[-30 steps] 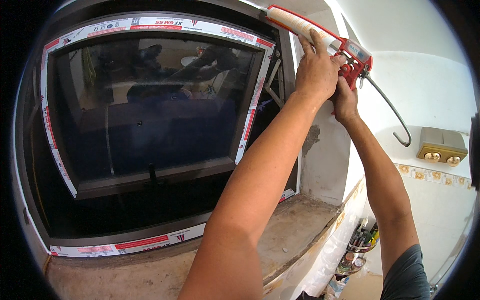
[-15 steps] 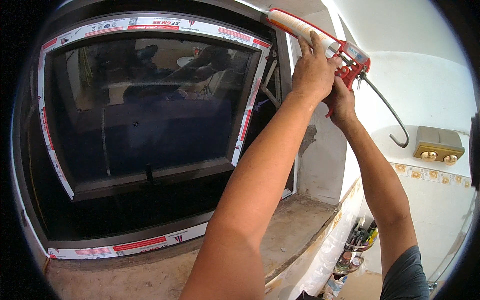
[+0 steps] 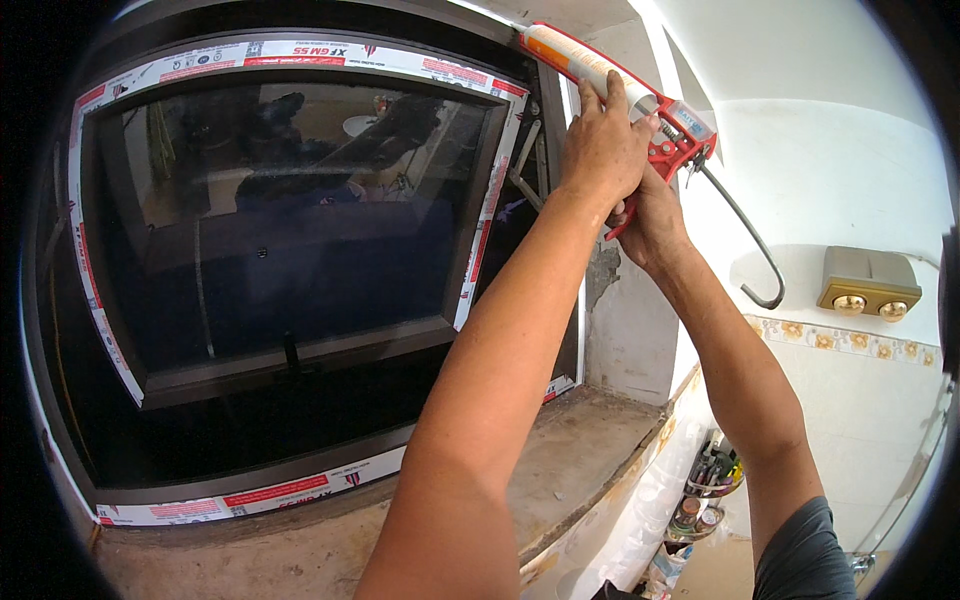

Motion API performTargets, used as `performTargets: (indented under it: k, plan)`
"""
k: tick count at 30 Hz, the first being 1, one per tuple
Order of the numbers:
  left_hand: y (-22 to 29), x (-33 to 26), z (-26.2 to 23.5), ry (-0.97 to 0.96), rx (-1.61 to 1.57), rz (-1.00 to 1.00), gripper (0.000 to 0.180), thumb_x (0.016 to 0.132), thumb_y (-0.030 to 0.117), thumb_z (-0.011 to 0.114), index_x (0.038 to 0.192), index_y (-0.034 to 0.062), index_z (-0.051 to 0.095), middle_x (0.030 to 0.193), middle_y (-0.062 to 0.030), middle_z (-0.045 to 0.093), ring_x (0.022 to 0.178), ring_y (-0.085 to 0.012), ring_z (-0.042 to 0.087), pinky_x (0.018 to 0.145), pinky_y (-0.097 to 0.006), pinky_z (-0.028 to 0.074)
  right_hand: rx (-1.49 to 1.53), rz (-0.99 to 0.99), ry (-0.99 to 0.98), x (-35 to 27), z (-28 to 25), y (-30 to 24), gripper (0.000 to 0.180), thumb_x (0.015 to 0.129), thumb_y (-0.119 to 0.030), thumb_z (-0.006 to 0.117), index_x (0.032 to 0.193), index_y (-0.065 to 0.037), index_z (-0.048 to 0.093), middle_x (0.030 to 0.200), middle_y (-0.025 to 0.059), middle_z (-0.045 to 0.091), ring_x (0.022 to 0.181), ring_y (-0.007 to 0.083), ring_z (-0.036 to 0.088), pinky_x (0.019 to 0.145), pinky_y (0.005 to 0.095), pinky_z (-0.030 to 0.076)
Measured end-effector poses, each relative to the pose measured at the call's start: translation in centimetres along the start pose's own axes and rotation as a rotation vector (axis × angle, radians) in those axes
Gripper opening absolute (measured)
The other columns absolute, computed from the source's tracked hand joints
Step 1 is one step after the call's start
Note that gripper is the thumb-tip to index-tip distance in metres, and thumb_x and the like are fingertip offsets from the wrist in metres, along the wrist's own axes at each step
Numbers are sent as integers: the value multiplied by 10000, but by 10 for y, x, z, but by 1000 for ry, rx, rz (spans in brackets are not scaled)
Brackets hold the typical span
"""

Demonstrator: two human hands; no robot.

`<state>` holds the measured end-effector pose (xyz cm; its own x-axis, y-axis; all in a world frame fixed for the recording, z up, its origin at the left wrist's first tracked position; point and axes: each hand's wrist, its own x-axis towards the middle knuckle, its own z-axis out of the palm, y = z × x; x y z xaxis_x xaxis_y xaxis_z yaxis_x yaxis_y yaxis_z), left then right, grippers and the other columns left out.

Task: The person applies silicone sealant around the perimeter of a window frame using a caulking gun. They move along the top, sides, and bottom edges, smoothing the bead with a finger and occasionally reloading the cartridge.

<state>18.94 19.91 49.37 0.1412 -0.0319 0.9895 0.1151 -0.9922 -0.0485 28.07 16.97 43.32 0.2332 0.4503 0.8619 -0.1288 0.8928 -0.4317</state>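
Both my hands hold up a red caulking gun loaded with a white and orange sealant tube. My left hand grips around the tube's rear part, its fingers lying over the barrel. Below and behind it, my right hand is wrapped round the gun's handle and trigger. The nozzle points up and left at the top right corner of the dark window frame, where its tip is hard to make out. A bent metal rod sticks out behind the gun.
The window sash is tilted within its frame on a metal stay arm. Below runs a rough sill. On the right wall are a gold heater lamp and a corner rack of toiletries.
The caulking gun and both hands have shifted slightly left in the picture, as has the whole scene. The trigger hand has moved a little nearer the window side. Both hands keep their hold.
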Motion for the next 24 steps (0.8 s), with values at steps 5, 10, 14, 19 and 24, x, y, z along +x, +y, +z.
performTargets:
  k: [5,10,14,19,24]
  plan:
    - [6,0,-4,-13,-64,29,770,1036,399,562,1581,-56,264,1568,-438,250,1355,-528,497,1128,-482,468,-45,-6,35,-6,4,-12,210,1033,-285,600,1001,-77,605,741,-3,606,522,91,530,477,246,443]
    - [7,4,-5,10,-74,19,768,1041,419,544,1587,-43,264,1567,-414,288,1326,-513,535,1100,-475,501,-48,6,33,-5,8,-19,210,1025,-283,601,1017,-73,600,752,5,605,518,95,523,482,257,436]
    - [7,2,-3,55,-69,3,777,1030,424,576,1575,-54,297,1543,-346,382,1318,-471,557,1102,-475,483,-165,13,123,-5,11,-28,215,1011,-274,606,1035,-60,603,774,24,603,514,107,520,475,265,426]
    - [9,2,-4,59,-138,0,756,1047,401,559,1578,-63,287,1546,-324,406,1338,-462,542,1122,-466,458,-324,-28,141,0,1,-31,223,996,-273,613,1040,-54,602,771,31,583,509,120,512,469,277,411]
    - [12,2,-2,58,-172,-20,783,1056,379,539,1584,-96,210,1560,-349,378,1376,-459,509,1121,-462,455,-480,-59,125,2,-6,-38,240,983,-280,628,1026,-46,603,735,40,592,520,117,535,479,279,434]
